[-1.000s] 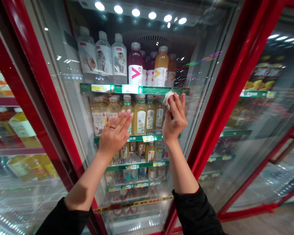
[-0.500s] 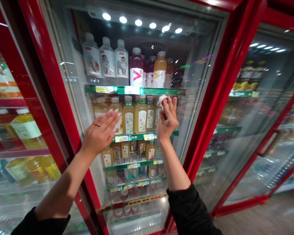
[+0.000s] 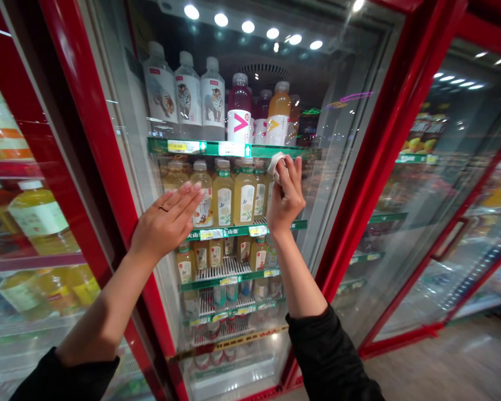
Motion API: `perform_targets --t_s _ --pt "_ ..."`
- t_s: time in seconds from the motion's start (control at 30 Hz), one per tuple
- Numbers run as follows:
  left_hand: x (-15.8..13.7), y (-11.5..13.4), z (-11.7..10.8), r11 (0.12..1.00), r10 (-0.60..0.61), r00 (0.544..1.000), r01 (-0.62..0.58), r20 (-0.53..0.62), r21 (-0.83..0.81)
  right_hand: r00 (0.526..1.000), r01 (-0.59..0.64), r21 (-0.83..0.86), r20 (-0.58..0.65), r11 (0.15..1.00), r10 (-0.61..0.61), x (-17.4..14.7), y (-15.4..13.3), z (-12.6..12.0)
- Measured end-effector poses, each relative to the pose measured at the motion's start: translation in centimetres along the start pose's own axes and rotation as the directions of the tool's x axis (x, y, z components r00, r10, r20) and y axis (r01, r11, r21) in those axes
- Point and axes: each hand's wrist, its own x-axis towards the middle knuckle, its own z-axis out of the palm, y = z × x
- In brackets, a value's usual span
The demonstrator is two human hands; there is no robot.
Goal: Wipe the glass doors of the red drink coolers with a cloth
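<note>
A glass door (image 3: 304, 184) of a drinks fridge, framed in red, stands right in front of me. My left hand (image 3: 167, 217) lies flat at the left part of the door, fingers stretched out together, a ring on one of them; it holds nothing. On the right, my right hand (image 3: 286, 192) grips a crumpled white cloth (image 3: 277, 164) up against the glass, just under the top shelf's green edge (image 3: 234, 148). Part of the cloth is hidden behind the fingers. Behind the glass, between my hands, several bottles of pale yellow drink (image 3: 244, 196) stand on the second shelf.
Tiger-label bottles (image 3: 188, 92) and a dark pink drink bottle (image 3: 239, 111) stand on the top shelf. Another fridge with juice bottles (image 3: 42, 214) is at the left. More red-framed doors (image 3: 426, 278) line the right side, above a grey floor (image 3: 451, 362).
The view has shifted slightly, so the fridge's upper shelf and lights sit higher and further right. Both hands keep nearly the same place and pose, the cloth still in my right hand.
</note>
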Motion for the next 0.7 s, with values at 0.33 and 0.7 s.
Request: perform_targets --t_s 0.33,0.7 --pt "0.0 0.0 0.1 1.000 0.029 1.000 -0.029 -0.010 0.012 0.956 0.250 0.005 0.160 0.968 -0.248 -3.1 -0.5 -2.1" --pt "-0.4 0.2 0.4 0.999 -0.014 1.000 0.015 0.021 -0.042 0.969 0.197 0.038 0.147 0.980 -0.200 -1.5 -4.7 0.4"
